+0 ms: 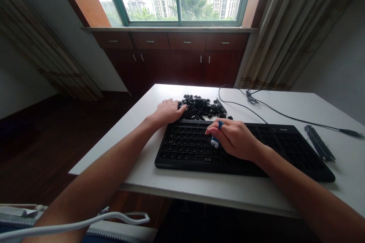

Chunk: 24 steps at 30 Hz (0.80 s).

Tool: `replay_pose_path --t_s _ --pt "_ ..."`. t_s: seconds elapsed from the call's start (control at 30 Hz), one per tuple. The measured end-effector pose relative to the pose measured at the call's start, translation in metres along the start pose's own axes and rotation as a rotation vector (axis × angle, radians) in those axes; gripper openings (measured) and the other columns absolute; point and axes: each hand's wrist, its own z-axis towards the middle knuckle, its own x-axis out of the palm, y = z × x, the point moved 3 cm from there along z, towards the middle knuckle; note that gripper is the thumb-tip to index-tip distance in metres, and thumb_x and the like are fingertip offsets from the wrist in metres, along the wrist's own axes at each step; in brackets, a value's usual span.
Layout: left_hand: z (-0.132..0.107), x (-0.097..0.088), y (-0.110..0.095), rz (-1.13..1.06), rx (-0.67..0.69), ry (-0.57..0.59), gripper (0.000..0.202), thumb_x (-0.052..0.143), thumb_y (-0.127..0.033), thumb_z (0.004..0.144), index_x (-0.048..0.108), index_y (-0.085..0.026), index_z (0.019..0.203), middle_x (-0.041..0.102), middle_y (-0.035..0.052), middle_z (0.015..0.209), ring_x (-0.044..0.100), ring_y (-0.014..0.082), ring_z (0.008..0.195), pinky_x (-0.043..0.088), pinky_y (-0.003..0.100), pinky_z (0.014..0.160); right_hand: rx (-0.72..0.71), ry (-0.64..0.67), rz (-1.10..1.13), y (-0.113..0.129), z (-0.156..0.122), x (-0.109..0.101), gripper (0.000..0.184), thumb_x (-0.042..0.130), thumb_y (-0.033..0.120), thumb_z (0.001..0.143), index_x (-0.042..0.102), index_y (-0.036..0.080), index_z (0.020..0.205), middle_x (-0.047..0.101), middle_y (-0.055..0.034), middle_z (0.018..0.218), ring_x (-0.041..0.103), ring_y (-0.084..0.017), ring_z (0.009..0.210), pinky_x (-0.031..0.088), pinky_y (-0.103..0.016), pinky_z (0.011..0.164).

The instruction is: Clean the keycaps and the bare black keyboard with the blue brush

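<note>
A black keyboard (285,148) with its keycaps removed lies on the white table (176,182). Behind it sits a heap of loose black keycaps (202,107). My left hand (168,112) rests on the table at the keyboard's far left corner, its fingertips touching the edge of the heap; the fingers lie loosely curved and I cannot see whether they hold a keycap. My right hand (235,138) hovers over the keyboard's middle, closed on a small blue brush (216,140) whose white bristles point down at the key sockets.
The keyboard's black cable (256,103) loops across the table's far side toward the right edge. A narrow black strip (319,143) lies right of the keyboard. Dark wooden cabinets stand under a window beyond the table. White tubing (85,224) crosses the lower left.
</note>
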Motion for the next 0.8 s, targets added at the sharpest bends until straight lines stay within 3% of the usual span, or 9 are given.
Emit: replay_pose_path --t_s 0.13,0.5,0.8 --pt "0.0001 0.0000 0.0001 -0.011 0.002 0.004 0.084 0.024 -0.073 0.100 0.060 -0.012 0.145 0.057 0.0247 0.151 0.049 0.0429 0.142 0.038 0.054 0.117 0.041 0.046 0.043 0.0005 -0.0005 -0.0021 0.045 0.037 0.035 0.114 0.076 0.014 0.103 0.075 -0.0078 0.089 0.072 -0.017 0.088 0.054 -0.030 0.081" --pt "-0.0027 -0.0035 -0.0037 -0.018 0.005 0.001 0.084 0.023 -0.071 0.100 0.061 -0.010 0.144 0.059 0.0254 0.149 0.050 0.0439 0.140 0.039 0.054 0.115 0.055 0.080 0.160 -0.0006 -0.0012 -0.0024 0.049 0.033 0.036 0.115 0.076 0.017 0.103 0.075 -0.0052 0.094 0.070 -0.015 0.090 0.051 -0.033 0.091" --pt "-0.0026 -0.0033 -0.0038 -0.004 -0.003 0.007 0.085 0.022 -0.071 0.100 0.060 -0.009 0.145 0.057 0.0258 0.150 0.049 0.0422 0.141 0.038 0.051 0.117 0.036 0.059 0.123 0.0001 -0.0016 -0.0023 0.049 0.034 0.035 0.114 0.078 0.016 0.100 0.077 -0.0057 0.090 0.070 -0.014 0.082 0.052 -0.030 0.079"
